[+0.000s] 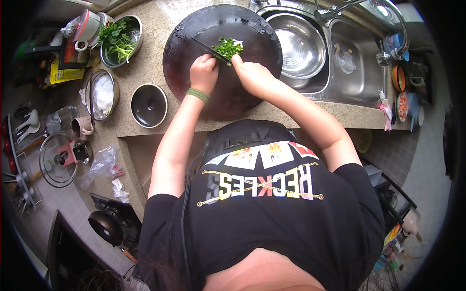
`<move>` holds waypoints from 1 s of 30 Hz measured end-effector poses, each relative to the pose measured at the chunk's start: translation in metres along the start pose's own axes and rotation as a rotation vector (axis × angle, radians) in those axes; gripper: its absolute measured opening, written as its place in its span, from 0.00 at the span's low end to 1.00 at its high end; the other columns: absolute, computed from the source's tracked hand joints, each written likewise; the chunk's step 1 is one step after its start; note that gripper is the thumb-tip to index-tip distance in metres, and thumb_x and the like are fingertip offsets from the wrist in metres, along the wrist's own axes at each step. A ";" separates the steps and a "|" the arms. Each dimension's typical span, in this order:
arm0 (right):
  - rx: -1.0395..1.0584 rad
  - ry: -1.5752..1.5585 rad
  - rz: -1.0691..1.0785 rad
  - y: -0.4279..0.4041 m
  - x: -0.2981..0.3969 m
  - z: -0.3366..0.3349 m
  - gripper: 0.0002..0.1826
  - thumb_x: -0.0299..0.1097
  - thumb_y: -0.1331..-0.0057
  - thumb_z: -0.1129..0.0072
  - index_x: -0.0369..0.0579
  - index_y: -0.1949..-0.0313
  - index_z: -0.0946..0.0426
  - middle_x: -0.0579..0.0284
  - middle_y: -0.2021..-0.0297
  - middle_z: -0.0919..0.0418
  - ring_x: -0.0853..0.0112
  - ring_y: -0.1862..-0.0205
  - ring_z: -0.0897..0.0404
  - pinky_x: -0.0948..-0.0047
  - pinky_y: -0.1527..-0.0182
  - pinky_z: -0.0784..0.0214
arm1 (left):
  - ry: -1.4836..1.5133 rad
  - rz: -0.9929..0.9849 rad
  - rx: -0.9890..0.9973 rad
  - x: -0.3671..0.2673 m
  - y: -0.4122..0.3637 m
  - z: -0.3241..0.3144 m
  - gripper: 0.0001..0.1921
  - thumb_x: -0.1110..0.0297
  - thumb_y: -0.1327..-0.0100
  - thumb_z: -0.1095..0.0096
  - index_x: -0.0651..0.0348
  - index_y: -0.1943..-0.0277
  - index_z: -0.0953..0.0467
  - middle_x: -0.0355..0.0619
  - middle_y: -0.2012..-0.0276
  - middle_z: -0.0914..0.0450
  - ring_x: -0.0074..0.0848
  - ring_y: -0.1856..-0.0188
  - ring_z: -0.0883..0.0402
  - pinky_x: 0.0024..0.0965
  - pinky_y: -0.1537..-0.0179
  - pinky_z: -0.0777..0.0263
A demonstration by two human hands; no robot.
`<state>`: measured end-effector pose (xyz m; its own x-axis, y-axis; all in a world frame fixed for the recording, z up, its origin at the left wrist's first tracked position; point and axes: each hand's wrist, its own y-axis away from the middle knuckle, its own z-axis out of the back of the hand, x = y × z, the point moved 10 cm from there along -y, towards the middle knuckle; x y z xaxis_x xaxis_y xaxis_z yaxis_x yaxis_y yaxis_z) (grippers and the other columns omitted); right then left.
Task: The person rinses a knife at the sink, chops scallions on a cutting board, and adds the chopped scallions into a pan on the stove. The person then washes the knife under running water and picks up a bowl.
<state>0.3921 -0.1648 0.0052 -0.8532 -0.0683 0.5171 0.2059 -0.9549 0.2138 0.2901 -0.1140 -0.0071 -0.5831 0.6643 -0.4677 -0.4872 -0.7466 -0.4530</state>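
My right hand [253, 77] grips the handle of a kitchen knife [208, 48], whose dark blade is seen almost edge-on and slants up to the left. Close against the near side of the blade is my left hand [204, 72], its fingers curled. Whether they pinch the blade or only rest by it is hidden. Just beyond the blade lies a small heap of chopped scallions [228, 47], green with some white bits. All this is over a large round dark cutting board [233, 92] with a worn, flaking far rim.
Left of the board stand a black bowl [149, 105], a metal bowl of leafy greens [138, 40] and a bowl holding a white plastic bag [103, 95], with chopsticks [91, 98] across it. To the right, a double sink [329, 85] holds a steel basin [296, 45] beneath a curved faucet [402, 22].
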 end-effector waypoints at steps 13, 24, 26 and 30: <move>0.010 -0.060 -0.064 -0.023 -0.003 -0.018 0.09 0.28 0.33 0.63 0.37 0.56 0.42 0.34 0.65 0.21 0.43 0.60 0.20 0.48 0.59 0.28 | 0.046 -0.049 0.044 -0.013 0.002 0.005 0.05 0.73 0.49 0.34 0.62 0.68 0.21 0.47 0.67 0.20 0.42 0.64 0.21 0.38 0.61 0.26; 0.002 0.019 -0.008 0.014 0.001 0.002 0.09 0.24 0.37 0.60 0.36 0.57 0.41 0.37 0.69 0.21 0.44 0.64 0.20 0.50 0.63 0.27 | -0.025 0.010 -0.036 0.004 0.008 0.003 0.03 0.76 0.50 0.36 0.62 0.72 0.23 0.46 0.67 0.20 0.41 0.65 0.20 0.38 0.62 0.26; 0.074 0.025 -0.031 0.022 0.001 -0.002 0.08 0.24 0.37 0.60 0.36 0.58 0.41 0.36 0.69 0.21 0.44 0.63 0.20 0.50 0.63 0.27 | -0.007 0.015 -0.049 0.006 0.008 0.004 0.03 0.77 0.50 0.37 0.62 0.73 0.24 0.47 0.68 0.20 0.42 0.65 0.21 0.39 0.63 0.26; 0.098 0.005 -0.044 0.017 -0.004 -0.009 0.08 0.24 0.36 0.60 0.36 0.58 0.41 0.36 0.70 0.21 0.44 0.63 0.20 0.50 0.62 0.27 | 0.009 0.017 -0.053 0.006 0.005 0.005 0.03 0.77 0.51 0.37 0.63 0.74 0.25 0.47 0.68 0.21 0.42 0.65 0.21 0.39 0.63 0.26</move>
<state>0.3948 -0.1836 -0.0006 -0.8646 -0.0283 0.5017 0.2137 -0.9243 0.3162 0.2808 -0.1143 -0.0081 -0.5845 0.6523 -0.4825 -0.4421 -0.7547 -0.4847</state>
